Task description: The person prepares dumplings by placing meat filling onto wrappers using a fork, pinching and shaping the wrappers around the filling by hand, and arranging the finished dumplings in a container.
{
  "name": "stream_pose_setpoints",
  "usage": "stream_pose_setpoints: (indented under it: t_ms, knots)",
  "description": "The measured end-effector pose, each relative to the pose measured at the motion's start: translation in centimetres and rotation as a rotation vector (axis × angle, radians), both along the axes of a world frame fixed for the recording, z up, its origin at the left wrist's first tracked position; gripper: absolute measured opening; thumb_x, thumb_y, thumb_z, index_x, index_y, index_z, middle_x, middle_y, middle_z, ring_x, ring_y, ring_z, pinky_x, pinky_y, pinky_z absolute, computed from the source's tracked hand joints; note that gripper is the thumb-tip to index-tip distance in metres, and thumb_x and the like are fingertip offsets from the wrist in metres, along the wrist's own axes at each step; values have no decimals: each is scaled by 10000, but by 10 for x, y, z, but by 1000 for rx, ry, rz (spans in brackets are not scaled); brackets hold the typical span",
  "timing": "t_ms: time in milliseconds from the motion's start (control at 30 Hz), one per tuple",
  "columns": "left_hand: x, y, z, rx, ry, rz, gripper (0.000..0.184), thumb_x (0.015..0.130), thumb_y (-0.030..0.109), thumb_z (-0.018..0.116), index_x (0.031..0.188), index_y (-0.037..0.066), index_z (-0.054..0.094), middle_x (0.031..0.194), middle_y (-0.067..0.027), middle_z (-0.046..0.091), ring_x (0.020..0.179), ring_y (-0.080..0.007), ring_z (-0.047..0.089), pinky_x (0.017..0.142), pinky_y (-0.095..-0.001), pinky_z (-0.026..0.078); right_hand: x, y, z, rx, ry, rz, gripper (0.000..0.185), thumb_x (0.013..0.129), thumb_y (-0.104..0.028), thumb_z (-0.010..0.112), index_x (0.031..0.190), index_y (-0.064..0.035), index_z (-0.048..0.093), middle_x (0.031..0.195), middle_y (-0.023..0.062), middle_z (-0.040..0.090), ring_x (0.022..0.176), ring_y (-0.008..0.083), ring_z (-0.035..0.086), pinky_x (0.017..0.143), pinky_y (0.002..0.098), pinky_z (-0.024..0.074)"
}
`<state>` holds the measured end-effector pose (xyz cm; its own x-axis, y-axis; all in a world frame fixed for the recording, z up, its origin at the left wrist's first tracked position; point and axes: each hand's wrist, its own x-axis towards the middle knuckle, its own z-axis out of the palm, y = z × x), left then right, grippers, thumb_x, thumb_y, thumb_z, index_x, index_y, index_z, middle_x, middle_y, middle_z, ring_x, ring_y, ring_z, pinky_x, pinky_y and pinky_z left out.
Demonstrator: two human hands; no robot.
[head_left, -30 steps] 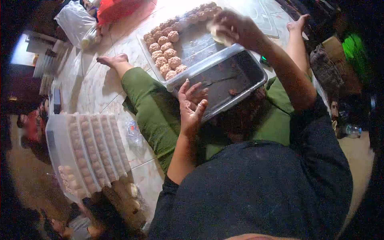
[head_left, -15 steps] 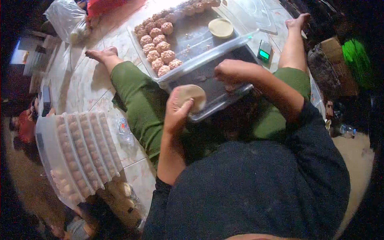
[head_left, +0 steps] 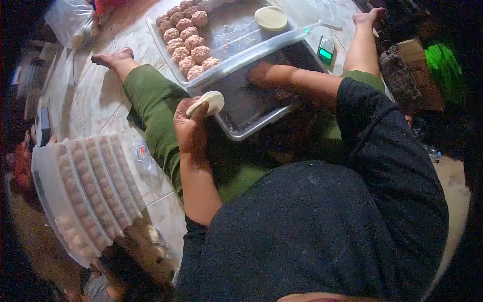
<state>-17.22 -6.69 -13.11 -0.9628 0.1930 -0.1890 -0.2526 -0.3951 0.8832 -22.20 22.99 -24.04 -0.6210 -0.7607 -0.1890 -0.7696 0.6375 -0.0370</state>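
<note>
One-handed, pinches a likely light, soft, easily torn dough round (head_left: 215, 102) near its rim, the safest hold, left hand (head_left: 191, 126) nearly closed beside the tub (head_left: 239, 137), right hand (head_left: 262, 75) too shadowed to read.

Clad above in a black top (head_left: 322, 226), plain and matt, flecked with small pale specks across the front. Cut short at the left sleeve (head_left: 194, 236) and at the right sleeve (head_left: 365, 108), the latter visibly creased. Clothed below in olive-green trousers (head_left: 153, 103), loose, wrinkled along the leg, and ending well above the ankles. Bare at the left hand (head_left: 191, 126), right hand (head_left: 262, 75), left foot (head_left: 114, 58) and right foot (head_left: 370, 16).
</note>
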Motion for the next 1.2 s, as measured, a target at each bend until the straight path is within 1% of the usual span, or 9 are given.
stream_pose_setpoints:
  t_ms: [100, 267, 400, 500, 533, 600, 700, 867, 1200]
  knots:
    - [-2, 0, -3, -45, 3, -55, 166, 719, 38, 694, 791, 42, 544, 816, -65, 605, 772, -157, 571, 746, -320, 479, 13, 14, 4, -48, 235, 11, 317, 821, -101, 411, 1116, 0, 466, 1129, 196, 533, 1031, 309, 546, 835, 406, 444]
    - [12, 7, 17, -163, 88, -40, 206, 718, 45, 718, 698, 64, 514, 732, -34, 588, 636, -104, 555, 597, -232, 471, 28, -2, 105, 129, -330, -683, 229, 779, -55, 423, 928, 22, 578, 984, 212, 599, 969, 332, 570, 795, 403, 461]
    - [13, 7, 13, -401, 213, -5, 156, 768, 62, 668, 767, 60, 512, 754, -33, 577, 651, -112, 553, 616, -260, 482, 35, 56, 67, 60, -143, -586, 167, 747, -40, 452, 801, 26, 595, 891, 226, 607, 833, 336, 602, 735, 416, 472]
    - [12, 16, -10, 28, 79, 41, 124, 815, 67, 607, 863, 64, 492, 833, -62, 588, 726, -142, 575, 659, -274, 489, 18, 90, 13, -29, 42, -575, 163, 750, -27, 452, 782, 23, 603, 858, 231, 603, 829, 362, 589, 725, 404, 471]
    - [11, 22, -8, 158, 25, 27, 147, 840, 62, 563, 957, 60, 474, 909, -97, 592, 812, -185, 591, 714, -303, 498, 17, 57, 49, 3, -124, -734, 265, 823, -154, 409, 957, -13, 588, 1009, 190, 591, 931, 316, 571, 825, 407, 454]
    - [13, 30, -5, 161, 7, 144, 181, 839, 68, 566, 994, 51, 474, 934, -114, 594, 844, -208, 596, 731, -316, 503, -9, 83, -22, -2, 16, -610, 327, 869, -208, 380, 1094, -25, 530, 1146, 194, 522, 1066, 306, 497, 923, 390, 386]
    - [11, 26, -16, 152, -51, 236, 249, 840, 108, 576, 1059, 45, 475, 990, -122, 579, 910, -231, 581, 785, -341, 489, -19, 86, -50, -242, -244, -790, 431, 938, -298, 293, 1299, -81, 384, 1355, 158, 358, 1234, 282, 366, 1042, 358, 267]
    - [14, 29, -24, 354, -120, 371, 288, 777, 76, 593, 1043, 46, 488, 987, -116, 560, 927, -223, 555, 834, -356, 458, -21, 85, -52, -242, -279, -766, 436, 939, -298, 280, 1317, -95, 358, 1363, 145, 343, 1233, 281, 365, 1041, 365, 265]
    - [18, 37, -15, 179, -88, 450, 255, 774, 51, 551, 1025, 27, 515, 982, -93, 561, 913, -212, 549, 831, -339, 451, -9, 46, -3, -296, -297, -714, 416, 921, -248, 301, 1293, -74, 368, 1317, 143, 377, 1186, 272, 403, 1010, 379, 308]
